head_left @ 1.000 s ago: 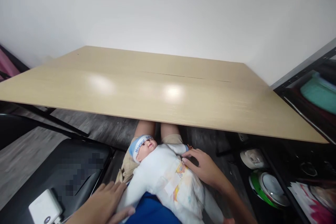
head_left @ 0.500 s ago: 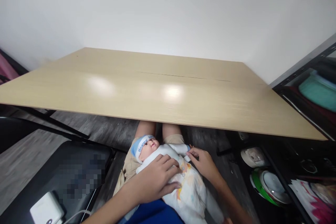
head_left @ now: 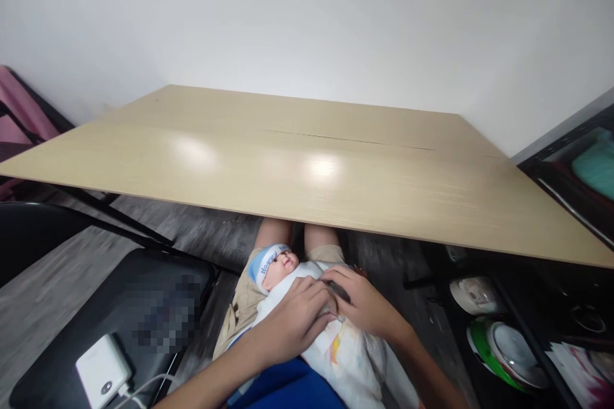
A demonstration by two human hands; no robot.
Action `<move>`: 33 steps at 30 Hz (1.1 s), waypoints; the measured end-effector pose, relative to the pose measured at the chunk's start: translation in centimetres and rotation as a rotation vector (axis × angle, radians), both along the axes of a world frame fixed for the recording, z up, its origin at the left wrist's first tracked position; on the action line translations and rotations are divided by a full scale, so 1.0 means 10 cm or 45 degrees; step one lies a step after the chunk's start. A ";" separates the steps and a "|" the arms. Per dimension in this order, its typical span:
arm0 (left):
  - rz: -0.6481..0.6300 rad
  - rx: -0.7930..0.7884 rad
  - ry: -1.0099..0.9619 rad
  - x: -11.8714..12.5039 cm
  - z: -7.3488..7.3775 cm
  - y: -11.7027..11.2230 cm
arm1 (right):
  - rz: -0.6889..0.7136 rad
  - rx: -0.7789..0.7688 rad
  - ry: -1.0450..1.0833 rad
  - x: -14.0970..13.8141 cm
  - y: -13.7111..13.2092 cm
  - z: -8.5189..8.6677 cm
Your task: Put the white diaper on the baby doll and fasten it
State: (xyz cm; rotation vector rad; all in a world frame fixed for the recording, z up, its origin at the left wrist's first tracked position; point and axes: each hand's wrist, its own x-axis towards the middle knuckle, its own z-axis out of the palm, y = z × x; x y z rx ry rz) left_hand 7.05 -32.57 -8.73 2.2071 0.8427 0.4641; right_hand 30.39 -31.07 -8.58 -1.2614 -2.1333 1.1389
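Note:
Across my lap lies a baby doll (head_left: 286, 261) on its back, its head to the left. It wears a blue and white hat (head_left: 268, 266) with lettering and a white shirt (head_left: 346, 358) with a yellow-orange print. My left hand (head_left: 301, 314) rests over the doll's chest, fingers curled and closed at the shirt front. My right hand (head_left: 361, 299) meets it from the other side, its fingers bent in a pinch on the same cloth. The fingertips of both hands almost touch, and they partly hide the cloth between them.
A wooden table (head_left: 268, 172) spans the view just beyond my knees. On the left, a black chair (head_left: 158, 287) holds a white power bank (head_left: 103, 370) with a cable. A dark shelf (head_left: 518, 307) on the right holds a green-rimmed container (head_left: 508, 351) and other items.
My right hand has moved left from the doll's sleeve cuff to the shirt front, beside my left hand. My left hand's fingers have drawn together. The camera view has shifted slightly left.

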 end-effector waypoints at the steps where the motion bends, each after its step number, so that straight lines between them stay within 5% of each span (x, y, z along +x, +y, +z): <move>1: 0.019 0.007 -0.008 -0.01 0.03 -0.02 | -0.024 0.004 -0.027 -0.02 0.00 0.00; 5: 0.040 -0.117 -0.091 -0.23 0.35 -0.17 | -0.103 -0.013 -0.097 0.06 -0.06 0.07; 9: -0.140 -0.363 -0.018 -0.63 0.67 -0.37 | -0.111 -0.194 -0.087 0.43 -0.33 0.24; 14: -0.269 -0.420 -0.047 -0.75 0.61 -0.41 | -0.253 -0.739 0.125 0.89 -0.76 0.24; 17: -0.299 -0.290 -0.168 -0.43 0.41 -0.23 | -0.268 -0.929 0.053 0.84 -0.90 0.11; 20: -0.354 -0.035 -0.121 0.12 0.21 0.00 | -0.258 -0.681 -0.192 0.67 -0.92 -0.05; 23: -0.429 0.189 0.202 0.73 0.01 0.15 | -0.240 -0.564 -0.334 0.62 -0.95 -0.27; 26: -0.588 0.171 0.658 1.22 -0.16 0.21 | -0.264 -0.611 -0.427 0.74 -1.07 -0.52; 29: -0.733 0.109 0.868 1.44 -0.24 0.22 | -0.286 -0.667 -0.423 0.92 -1.25 -0.80; 33: -0.462 0.075 0.645 1.30 -0.17 0.22 | -0.415 -0.672 -0.405 1.03 -1.44 -1.13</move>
